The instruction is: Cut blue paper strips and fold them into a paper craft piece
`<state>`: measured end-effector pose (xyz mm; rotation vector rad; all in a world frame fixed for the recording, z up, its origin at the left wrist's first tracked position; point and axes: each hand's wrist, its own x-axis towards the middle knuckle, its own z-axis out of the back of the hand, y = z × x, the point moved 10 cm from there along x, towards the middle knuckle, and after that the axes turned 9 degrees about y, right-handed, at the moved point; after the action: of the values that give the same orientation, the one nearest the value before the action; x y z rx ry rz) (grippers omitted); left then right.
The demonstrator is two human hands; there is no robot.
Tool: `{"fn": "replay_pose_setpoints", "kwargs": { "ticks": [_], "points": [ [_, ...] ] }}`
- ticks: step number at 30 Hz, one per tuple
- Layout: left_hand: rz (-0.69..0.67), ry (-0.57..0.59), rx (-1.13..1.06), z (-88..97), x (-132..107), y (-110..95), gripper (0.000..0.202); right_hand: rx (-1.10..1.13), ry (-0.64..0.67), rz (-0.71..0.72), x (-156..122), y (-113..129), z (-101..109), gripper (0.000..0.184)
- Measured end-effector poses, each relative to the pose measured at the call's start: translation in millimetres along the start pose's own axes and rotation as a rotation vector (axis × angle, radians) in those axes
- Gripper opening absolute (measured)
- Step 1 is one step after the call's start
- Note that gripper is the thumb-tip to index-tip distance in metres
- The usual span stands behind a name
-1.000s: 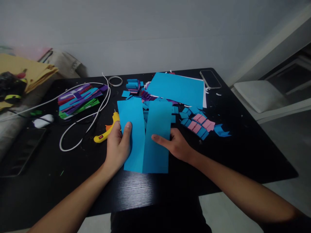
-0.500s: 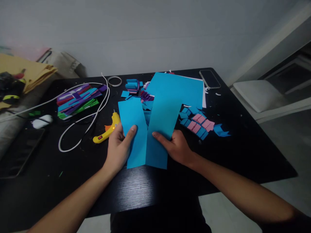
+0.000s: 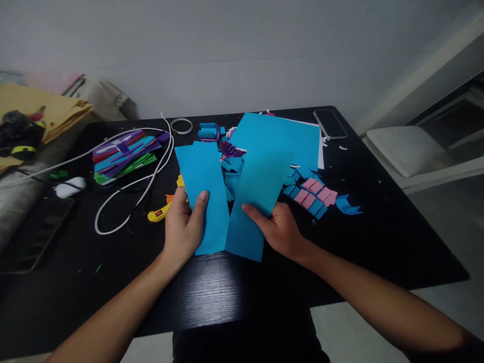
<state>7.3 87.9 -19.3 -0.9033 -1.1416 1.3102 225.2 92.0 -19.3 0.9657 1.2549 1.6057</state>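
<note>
Two strips of blue paper spread apart in a V above the table, their edges meeting near the bottom; whether they are joined there I cannot tell. My left hand [image 3: 185, 219] pinches the left blue paper strip [image 3: 206, 186], thumb on its front face and fingers behind. The right blue paper strip [image 3: 257, 186] is gripped the same way by my right hand [image 3: 282, 227]. Just behind my left hand lies a yellow glue gun [image 3: 156, 216], partly covered by it. Beyond the strips is a larger blue sheet [image 3: 276, 133] over white paper.
Folded blue and pink paper pieces [image 3: 308, 196] lie right of my hands. At left are bundled coloured strips [image 3: 124, 154], a looping white cable [image 3: 100, 214], a white mouse [image 3: 70, 187] and a dark phone [image 3: 34, 237]. A tape ring [image 3: 181, 126] and another phone [image 3: 330, 124] lie at the back.
The two blue strips have spread further apart at the top, the left one tilting left and the right one tilting right. The lower edges no longer line up. The view has shifted slightly.
</note>
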Motion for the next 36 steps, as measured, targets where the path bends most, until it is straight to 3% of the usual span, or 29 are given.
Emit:
{"fn": "replay_pose_setpoints", "kwargs": {
  "ticks": [4,7,9,19,25,31,36],
  "points": [
    [0.012,-0.005,-0.011,3.5,3.0,-2.1,0.03,0.027,-0.018,-0.024,0.7,-3.9,2.7,0.037],
    [0.091,0.041,-0.058,-0.4,4.6,0.9,0.036,0.166,0.092,-0.079,3.2,-7.8,-7.4,0.03],
    [0.131,0.081,-0.101,-4.3,5.5,2.2,0.039,0.261,0.17,-0.104,4.2,-7.8,-15.0,0.035],
    [-0.036,0.035,0.074,2.6,5.4,-10.2,0.034,0.228,0.195,-0.196,-3.2,-17.8,-25.6,0.034],
    [-0.047,0.032,0.107,2.0,3.7,-9.9,0.032,0.169,0.178,-0.027,0.1,-1.4,-20.3,0.029],
    [-0.079,0.039,0.081,1.3,4.2,-15.8,0.032,0.174,0.23,-0.173,-4.8,-19.6,-25.5,0.029],
    [-0.11,0.021,0.163,3.6,4.3,-20.2,0.029,0.175,0.241,-0.166,-4.8,-18.8,-26.3,0.035]
  ]
}}
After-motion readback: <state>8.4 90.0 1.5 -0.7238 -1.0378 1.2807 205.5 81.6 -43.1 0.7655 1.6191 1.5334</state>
